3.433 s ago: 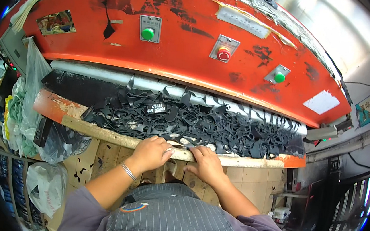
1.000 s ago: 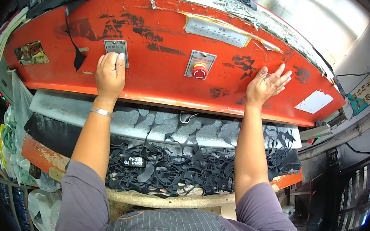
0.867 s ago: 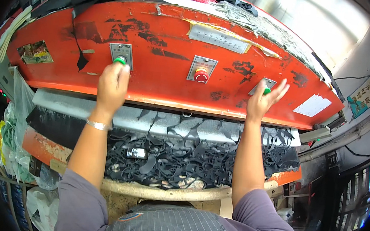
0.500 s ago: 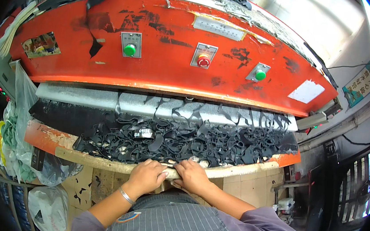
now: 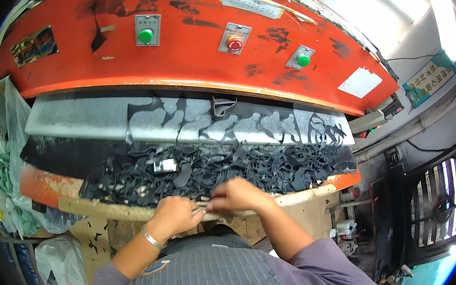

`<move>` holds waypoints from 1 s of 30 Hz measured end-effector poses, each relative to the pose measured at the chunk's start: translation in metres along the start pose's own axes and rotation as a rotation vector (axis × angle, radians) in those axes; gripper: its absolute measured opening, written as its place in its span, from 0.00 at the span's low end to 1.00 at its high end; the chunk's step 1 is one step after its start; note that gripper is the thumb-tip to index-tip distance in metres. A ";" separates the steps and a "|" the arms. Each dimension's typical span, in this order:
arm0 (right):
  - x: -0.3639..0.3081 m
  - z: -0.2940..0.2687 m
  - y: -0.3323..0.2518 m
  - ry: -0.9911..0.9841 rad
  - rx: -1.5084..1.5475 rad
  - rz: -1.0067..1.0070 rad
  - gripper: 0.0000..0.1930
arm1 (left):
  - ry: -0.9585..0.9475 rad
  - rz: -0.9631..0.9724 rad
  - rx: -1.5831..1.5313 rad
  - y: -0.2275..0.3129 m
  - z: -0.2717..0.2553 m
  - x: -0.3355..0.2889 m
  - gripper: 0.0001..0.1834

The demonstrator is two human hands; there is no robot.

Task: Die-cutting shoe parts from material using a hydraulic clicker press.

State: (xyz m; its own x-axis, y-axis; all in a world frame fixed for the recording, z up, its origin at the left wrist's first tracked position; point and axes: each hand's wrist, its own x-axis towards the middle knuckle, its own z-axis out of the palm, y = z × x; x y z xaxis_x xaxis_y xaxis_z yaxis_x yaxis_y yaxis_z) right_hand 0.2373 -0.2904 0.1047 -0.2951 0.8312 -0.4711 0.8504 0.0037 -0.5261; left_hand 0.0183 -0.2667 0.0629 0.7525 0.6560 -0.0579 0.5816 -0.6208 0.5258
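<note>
My left hand (image 5: pixel 174 214) is closed over the pale, worn front edge strip (image 5: pixel 122 212) of the machine's table. Just above that strip and to its right, my right hand (image 5: pixel 240 195) is lifted with bent fingers, blurred by motion; what they hold, if anything, is hidden. Black cut-out scraps (image 5: pixel 220 166) lie in a tangled heap beyond both hands, with a shiny metal-looking piece (image 5: pixel 166 165) on top. Behind the heap, a black sheet with cut-out holes (image 5: pixel 229 126) lies across a whitish board (image 5: pixel 76 117). A metal cutting die (image 5: pixel 222 107) rests on the sheet's far part.
An orange press beam (image 5: pixel 180 64) spans the far side, with a green button (image 5: pixel 145 36), a red stop button (image 5: pixel 234 45) and another green button (image 5: pixel 303 60). Plastic bags (image 5: pixel 57 263) stand at the lower left. A dark grille-fronted fan (image 5: pixel 441 207) is at the right.
The table has slid out toward me, showing more of the board, the black sheet and the die. My right hand has risen off the edge strip; my left has stayed on it.
</note>
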 end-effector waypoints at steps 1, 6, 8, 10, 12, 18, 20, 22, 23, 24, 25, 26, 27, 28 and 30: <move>0.012 -0.020 0.013 0.173 0.195 0.032 0.27 | -0.111 -0.027 0.014 0.006 -0.019 0.013 0.16; 0.123 -0.116 0.053 0.732 -0.065 0.358 0.46 | 0.199 0.095 -0.240 0.012 -0.027 0.102 0.10; 0.167 -0.133 0.089 0.800 -0.142 0.368 0.44 | 0.371 0.117 -0.364 0.020 -0.028 0.153 0.08; 0.183 -0.160 0.111 0.603 -0.015 0.318 0.38 | 0.471 0.053 -0.424 0.020 -0.032 0.191 0.07; 0.189 -0.181 0.146 0.556 0.250 0.166 0.30 | 0.541 0.014 -0.522 0.011 -0.027 0.220 0.08; 0.143 -0.204 0.190 0.571 -0.025 0.149 0.28 | 0.575 -0.148 -0.522 0.006 0.002 0.291 0.14; 0.143 -0.185 0.210 0.776 -0.069 0.036 0.34 | 0.588 -0.134 -0.455 0.009 0.020 0.311 0.14; 0.136 -0.173 0.226 0.807 -0.007 -0.061 0.42 | 0.545 -0.208 -0.466 0.008 0.037 0.314 0.15; 0.125 -0.169 0.233 0.776 -0.046 -0.101 0.43 | 0.577 -0.145 -0.318 0.008 0.045 0.313 0.16; 0.117 -0.165 0.237 0.744 -0.084 -0.142 0.44 | 0.605 -0.084 -0.166 0.008 0.052 0.311 0.17; 0.109 -0.159 0.242 0.724 -0.120 -0.152 0.46 | 0.559 -0.098 -0.158 0.014 0.057 0.311 0.18; 0.105 -0.153 0.248 0.703 -0.155 -0.163 0.47 | 0.563 -0.099 -0.161 0.015 0.059 0.312 0.18; 0.109 -0.145 0.251 0.802 -0.185 -0.191 0.46 | 0.548 -0.095 -0.139 0.016 0.060 0.312 0.18; 0.108 -0.143 0.251 0.797 -0.186 -0.195 0.46 | 0.533 -0.096 -0.117 0.017 0.060 0.312 0.18; 0.108 -0.141 0.250 0.851 -0.210 -0.200 0.43 | 0.528 -0.102 -0.126 0.018 0.060 0.311 0.18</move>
State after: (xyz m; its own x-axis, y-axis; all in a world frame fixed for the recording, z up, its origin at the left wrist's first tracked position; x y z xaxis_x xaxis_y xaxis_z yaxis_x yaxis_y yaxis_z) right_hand 0.4790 -0.1212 0.0218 -0.0944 0.9346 0.3430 0.9046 0.2244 -0.3624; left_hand 0.2812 -0.0996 0.0033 0.4187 0.8562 0.3026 0.5776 -0.5082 0.6389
